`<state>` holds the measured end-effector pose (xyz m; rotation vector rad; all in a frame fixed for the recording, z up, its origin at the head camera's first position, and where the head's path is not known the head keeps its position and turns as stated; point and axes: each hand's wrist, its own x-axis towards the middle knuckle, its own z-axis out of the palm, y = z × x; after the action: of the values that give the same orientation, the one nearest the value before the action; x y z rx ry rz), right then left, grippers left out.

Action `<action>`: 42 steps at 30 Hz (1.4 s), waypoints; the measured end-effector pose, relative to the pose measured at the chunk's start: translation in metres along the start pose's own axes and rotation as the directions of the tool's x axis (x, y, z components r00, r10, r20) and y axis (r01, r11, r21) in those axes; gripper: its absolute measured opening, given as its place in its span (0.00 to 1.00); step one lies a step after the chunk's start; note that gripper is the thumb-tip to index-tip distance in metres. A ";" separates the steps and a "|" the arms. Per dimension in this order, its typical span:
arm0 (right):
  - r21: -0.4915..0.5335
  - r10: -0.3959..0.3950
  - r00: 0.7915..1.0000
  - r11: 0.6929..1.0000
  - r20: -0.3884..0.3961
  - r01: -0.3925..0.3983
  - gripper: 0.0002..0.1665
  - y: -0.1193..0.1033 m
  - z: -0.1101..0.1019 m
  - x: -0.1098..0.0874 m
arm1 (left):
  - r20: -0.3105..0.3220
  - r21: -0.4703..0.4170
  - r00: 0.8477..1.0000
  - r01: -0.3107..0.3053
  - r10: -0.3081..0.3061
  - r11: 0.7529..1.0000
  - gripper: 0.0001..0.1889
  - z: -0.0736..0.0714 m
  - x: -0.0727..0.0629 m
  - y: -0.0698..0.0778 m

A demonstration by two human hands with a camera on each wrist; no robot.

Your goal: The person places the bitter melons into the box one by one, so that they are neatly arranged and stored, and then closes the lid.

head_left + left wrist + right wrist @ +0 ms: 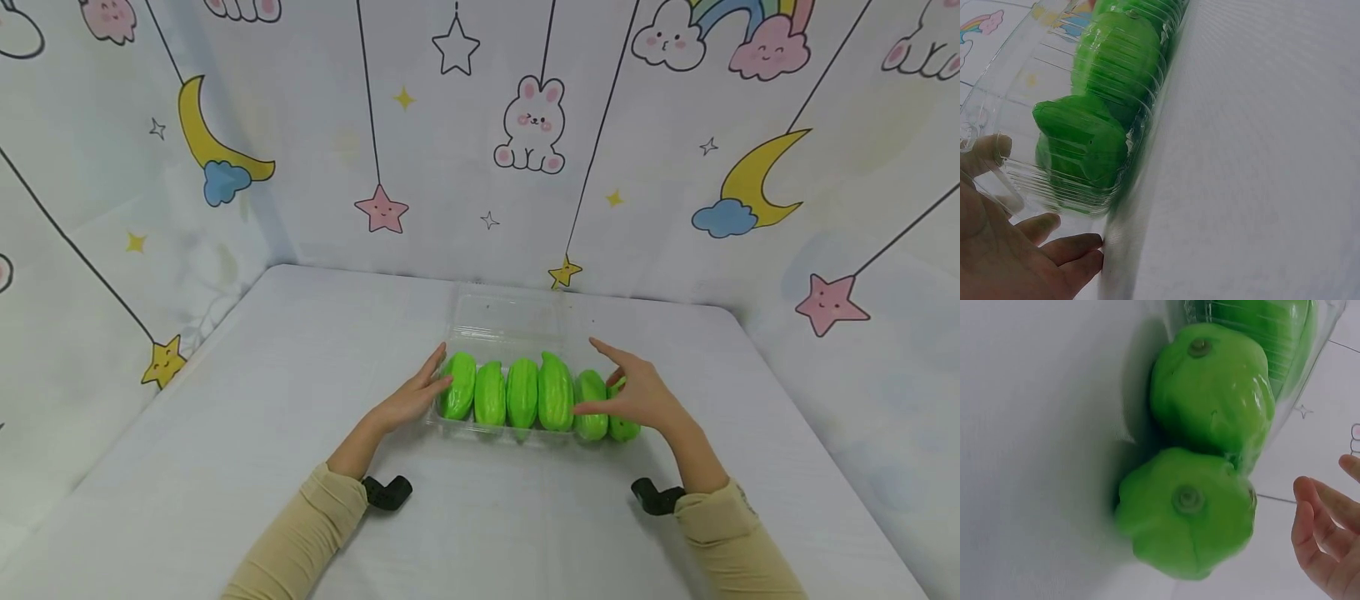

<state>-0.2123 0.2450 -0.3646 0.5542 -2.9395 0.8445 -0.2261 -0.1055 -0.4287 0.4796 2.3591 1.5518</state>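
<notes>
A clear plastic box (480, 430) has several bright green, ridged, elongated vegetables (522, 392) lying side by side in it. At its left end my left hand (405, 402) holds the box, the thumb over the rim and the other fingers along the outside wall. Two more vegetables, a nearer one (1210, 394) and an outer one (1186, 512), lie on the table just past the box's right end. My right hand (636, 395) is over these two, thumb and fingers spread apart with nothing between them. In the right wrist view its fingers (1317, 519) stand clear of the outer vegetable.
The box's clear lid (506, 315) is folded back behind it, towards the wall. A white cloth covers the table (480, 517). Behind and at both sides hang pale curtains (450, 125) with printed moons, stars and rabbits. A black device (388, 493) sits at the left wrist, another (657, 497) at the right.
</notes>
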 end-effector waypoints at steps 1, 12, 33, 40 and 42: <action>0.000 0.004 1.000 1.000 -0.001 -0.004 0.61 0.001 -0.001 0.000 | -0.002 0.000 1.000 0.002 -0.002 1.000 0.34 0.000 0.000 0.000; -0.008 0.035 0.999 0.999 -0.015 -0.035 0.61 0.018 -0.011 -0.008 | -0.005 0.001 1.000 0.008 -0.008 1.000 0.34 0.000 0.000 -0.001; -0.041 0.086 0.996 0.995 -0.005 -0.087 0.63 0.051 -0.019 -0.018 | 0.001 -0.017 1.000 0.002 -0.002 1.000 0.34 0.001 0.000 0.000; -0.029 0.092 0.995 0.995 0.031 -0.091 0.62 0.060 -0.018 -0.018 | 0.016 -0.023 1.000 -0.003 0.004 1.000 0.33 0.000 0.000 0.003; -0.024 0.100 0.994 0.995 0.044 -0.099 0.62 0.063 -0.017 -0.019 | 0.024 -0.023 1.000 -0.001 0.002 1.000 0.33 -0.001 -0.005 0.012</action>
<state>-0.2177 0.3093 -0.3843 0.4352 -3.0360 0.8182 -0.2211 -0.1041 -0.4171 0.4921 2.3215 1.5631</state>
